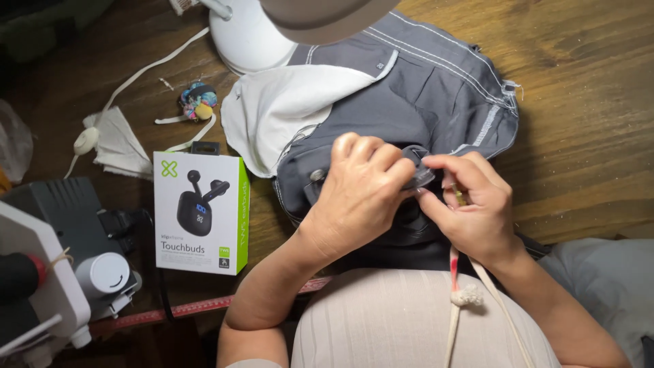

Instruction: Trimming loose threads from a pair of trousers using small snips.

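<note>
hands deep in the grey trousers, waistband bit in progress

so both hands are working the same spot on the grey trousers [436,88], which lie bunched on the wooden table [586,157] with the white pocket lining [286,109] flipped out to the side. left hand [361,197] is curled tight over a fold of the dark fabric, knuckles up, pinching it down. right hand [473,208] has thumb and fingertips closed narrow on a small dark tab of cloth [421,170] right where the two hands meet.

how far along? my guess is somewhere in the middle: the tab is gripped and lined up, but i can't see any finished stitching on it, so that part looks not done.

hard to tell stuff: no needle or thread visible, the hands cover the actual work spot. the lamp [272,27] is cut off at the top. a white earbuds box [201,212], a little colourful pincushion [197,101] and a red tape measure [204,307] sit off to the left, well apart from the hands.
</note>
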